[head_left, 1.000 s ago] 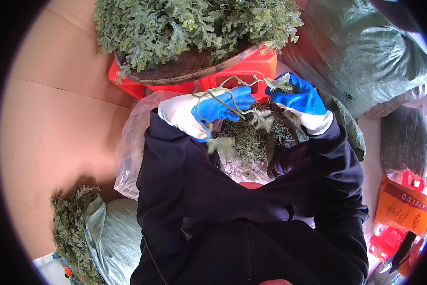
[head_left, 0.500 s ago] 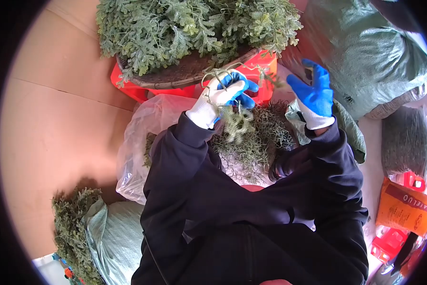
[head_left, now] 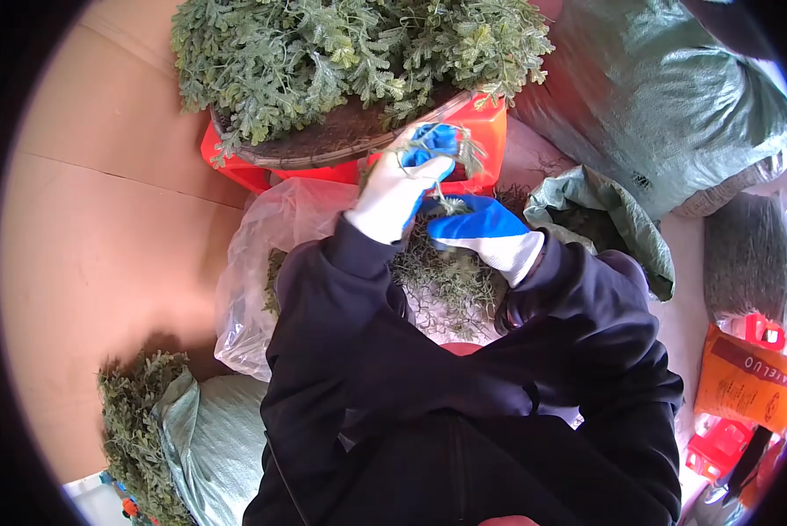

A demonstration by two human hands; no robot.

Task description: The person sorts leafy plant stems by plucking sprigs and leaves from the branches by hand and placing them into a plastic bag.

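My left hand [head_left: 404, 178], in a white glove with a blue palm, is closed around a few thin green plant sprigs [head_left: 470, 154] below the basket. Their stems and leafy tips stick out past its fingers. Just below it, my right hand [head_left: 485, 232], gloved the same way, has its fingers closed at the lower end of a sprig; its fingertips are partly hidden. Under both hands lies a loose pile of grey-green plant scraps [head_left: 450, 285] between my legs.
A woven basket [head_left: 323, 153] heaped with leafy green sprigs [head_left: 350, 57] rests on a red stool [head_left: 492, 131]. A clear plastic bag [head_left: 253, 263] lies left, an open green sack [head_left: 626, 206] right. Large filled sacks [head_left: 656, 114] and an orange bag [head_left: 748, 377] stand farther right.
My right hand has swung left and down from the open sack's side to the sprigs under my left hand, and its spread fingers have closed. The left hand stays nearly in place.
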